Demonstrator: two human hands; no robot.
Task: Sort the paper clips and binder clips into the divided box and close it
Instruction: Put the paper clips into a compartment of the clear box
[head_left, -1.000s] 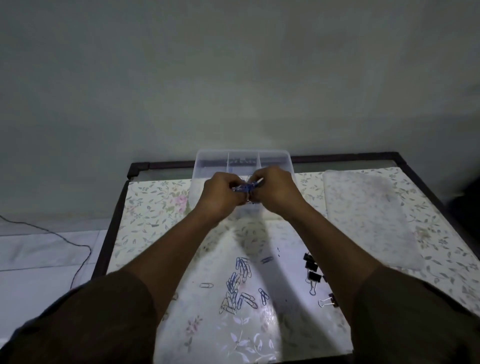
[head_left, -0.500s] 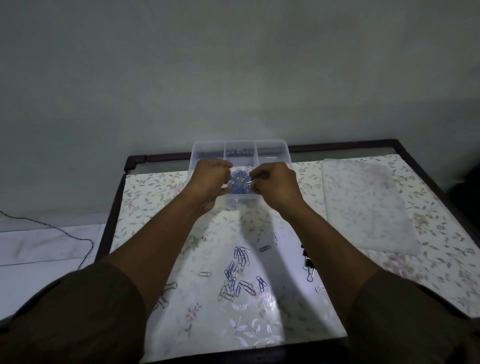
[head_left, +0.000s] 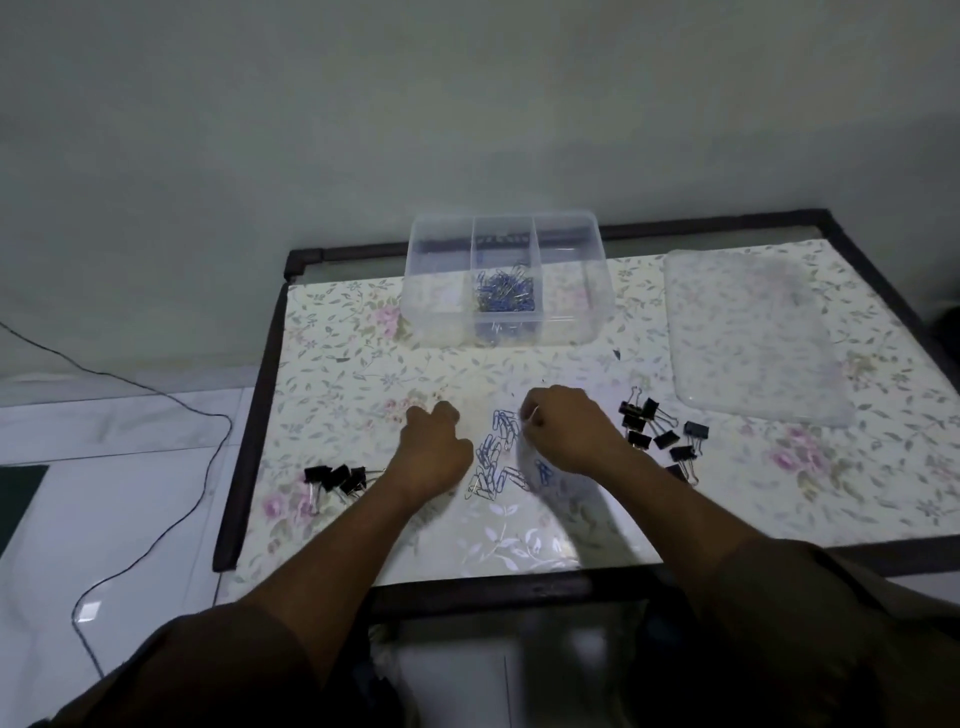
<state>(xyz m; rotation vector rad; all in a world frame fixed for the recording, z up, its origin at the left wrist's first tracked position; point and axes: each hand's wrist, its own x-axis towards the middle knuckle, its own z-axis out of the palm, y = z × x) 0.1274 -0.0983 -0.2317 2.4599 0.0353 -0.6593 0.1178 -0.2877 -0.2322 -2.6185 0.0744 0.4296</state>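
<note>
A clear divided box (head_left: 597, 260) stands open at the table's far edge, with a heap of blue paper clips (head_left: 505, 291) in its middle compartment. A loose pile of blue paper clips (head_left: 493, 457) lies on the table between my hands. My left hand (head_left: 434, 449) rests just left of the pile, fingers curled. My right hand (head_left: 569, 428) is at the pile's right, fingertips pinched at the clips. Black binder clips (head_left: 657, 431) lie right of my right hand, and a second group of binder clips (head_left: 337, 480) lies at the left.
The box's clear lid (head_left: 753, 332) lies flat at the right of the floral tablecloth (head_left: 337, 364). The table has a dark raised frame (head_left: 260, 395). A black cable (head_left: 156, 395) runs over the white floor at the left.
Both hands were over the box's middle compartment letting paper clips fall in. They have come back toward me and now sit at the loose pile.
</note>
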